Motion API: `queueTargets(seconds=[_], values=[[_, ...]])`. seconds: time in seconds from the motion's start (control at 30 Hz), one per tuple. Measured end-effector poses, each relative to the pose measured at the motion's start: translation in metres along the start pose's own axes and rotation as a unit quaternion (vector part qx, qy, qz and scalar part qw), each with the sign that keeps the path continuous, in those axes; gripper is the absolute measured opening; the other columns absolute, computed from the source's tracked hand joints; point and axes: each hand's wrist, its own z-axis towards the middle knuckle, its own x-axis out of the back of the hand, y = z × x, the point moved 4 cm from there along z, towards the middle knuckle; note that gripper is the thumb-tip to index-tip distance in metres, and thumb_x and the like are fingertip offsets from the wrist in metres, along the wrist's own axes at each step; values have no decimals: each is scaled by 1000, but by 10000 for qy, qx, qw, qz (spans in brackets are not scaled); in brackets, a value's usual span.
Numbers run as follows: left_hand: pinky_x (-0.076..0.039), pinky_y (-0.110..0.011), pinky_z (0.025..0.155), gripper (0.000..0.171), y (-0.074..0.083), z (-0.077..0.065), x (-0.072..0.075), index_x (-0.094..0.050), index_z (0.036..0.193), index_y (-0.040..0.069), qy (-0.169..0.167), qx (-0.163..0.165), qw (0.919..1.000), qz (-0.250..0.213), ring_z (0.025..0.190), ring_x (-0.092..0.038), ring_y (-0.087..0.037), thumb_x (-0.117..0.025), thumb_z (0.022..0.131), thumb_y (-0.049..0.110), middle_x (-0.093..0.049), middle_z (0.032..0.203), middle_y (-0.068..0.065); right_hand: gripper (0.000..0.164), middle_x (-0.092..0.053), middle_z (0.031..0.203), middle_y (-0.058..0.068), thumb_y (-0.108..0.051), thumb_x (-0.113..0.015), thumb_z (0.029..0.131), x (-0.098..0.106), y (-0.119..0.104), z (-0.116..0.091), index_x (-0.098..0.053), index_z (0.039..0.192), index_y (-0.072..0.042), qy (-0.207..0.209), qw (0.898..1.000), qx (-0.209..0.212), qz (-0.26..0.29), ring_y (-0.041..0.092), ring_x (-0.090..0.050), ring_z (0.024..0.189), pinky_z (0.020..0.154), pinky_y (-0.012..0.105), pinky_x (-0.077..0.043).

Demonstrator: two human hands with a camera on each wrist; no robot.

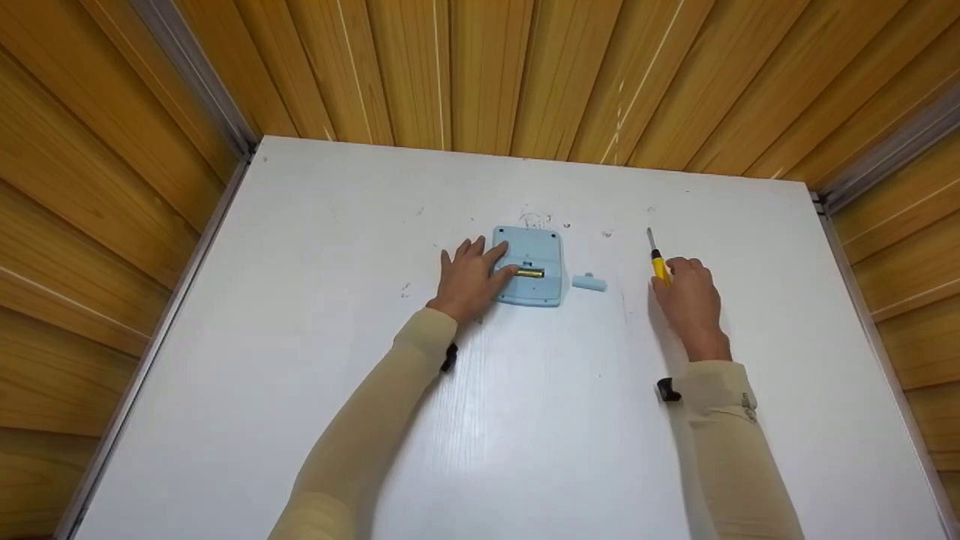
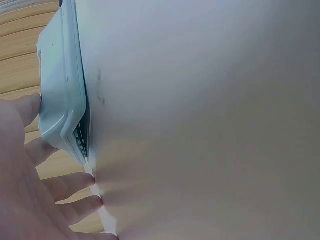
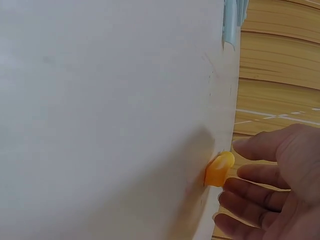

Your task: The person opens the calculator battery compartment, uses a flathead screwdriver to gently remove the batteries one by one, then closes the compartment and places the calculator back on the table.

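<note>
A light blue calculator [image 1: 544,251] lies face down on the white table, its battery slot uncovered. In that slot sits a gold-coloured battery [image 1: 532,273]. My left hand [image 1: 469,281] rests over the calculator's left side, fingers spread, with the thumb tip at the battery's left end. The left wrist view shows the calculator's edge [image 2: 75,100] and dark keys under it. A screwdriver with a yellow and black handle [image 1: 659,268] lies to the right, tip pointing away. Around its handle end, my right hand [image 1: 690,300] has loosely bent fingers, apart from the yellow handle [image 3: 219,169] in the right wrist view.
The small light blue battery cover [image 1: 589,282] lies just right of the calculator. Dark scuff marks dot the white table [image 1: 360,225]. Wood-patterned panels [image 1: 480,75] stand beyond the table's far edge and along both sides.
</note>
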Motion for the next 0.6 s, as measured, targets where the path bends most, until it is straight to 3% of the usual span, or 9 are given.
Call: queueTargets(seconds=[0.27, 0.6], values=[[-9, -67, 125, 63, 1, 0, -1, -50, 161, 26, 144, 83, 9999, -18, 158, -27, -37, -51, 108, 59, -40, 168, -12, 44, -57, 119, 35, -8, -64, 104, -3, 6, -3, -57, 136, 20, -184, 9995, -231, 104, 48, -60, 105, 94, 61, -55], [-10, -67, 125, 63, 1, -1, 1, -50, 161, 26, 163, 31, 9999, 18, 158, -28, -37, -49, 108, 60, -40, 167, -13, 35, -58, 109, 33, -11, -62, 104, -2, 14, -6, -64, 121, 20, 84, 9990, -425, 89, 48, -60, 102, 92, 60, -54]])
